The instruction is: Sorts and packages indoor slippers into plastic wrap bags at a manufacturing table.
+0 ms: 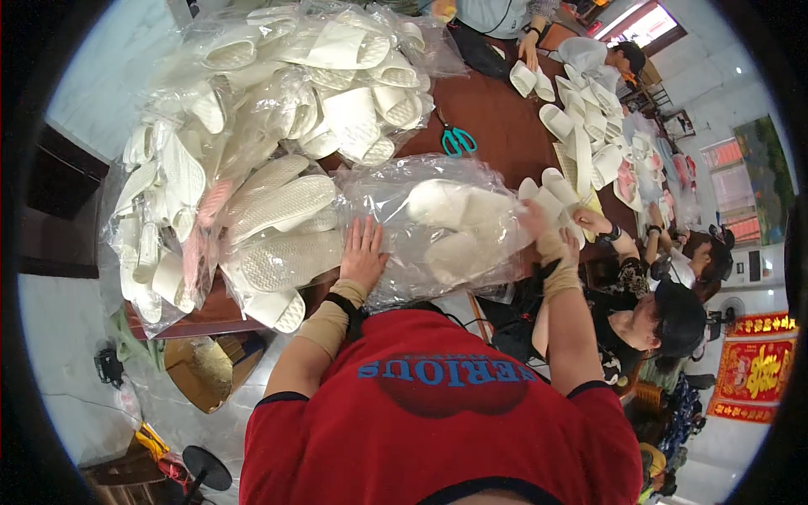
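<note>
Left hand (364,252): lies flat, palm down, fingers spread and pointing away from the body, pressing the near left edge of a clear plastic bag (438,231); the grip is open, nothing clasped. A tan sleeve covers the wrist.
Right hand (539,225): forearm reaches straight forward; the hand is pushed into the bag's right end, partly hidden by plastic, so I cannot tell how far its grip is closed.
Bag: lies on the dark red tabletop (497,126) just before the person, holding white slippers (459,206).
Left of it: a heap of bagged white slippers (252,135).
Beyond it: teal-handled scissors (457,140) on the tabletop.
To the right: other people's hands (593,221) among loose slippers.
</note>
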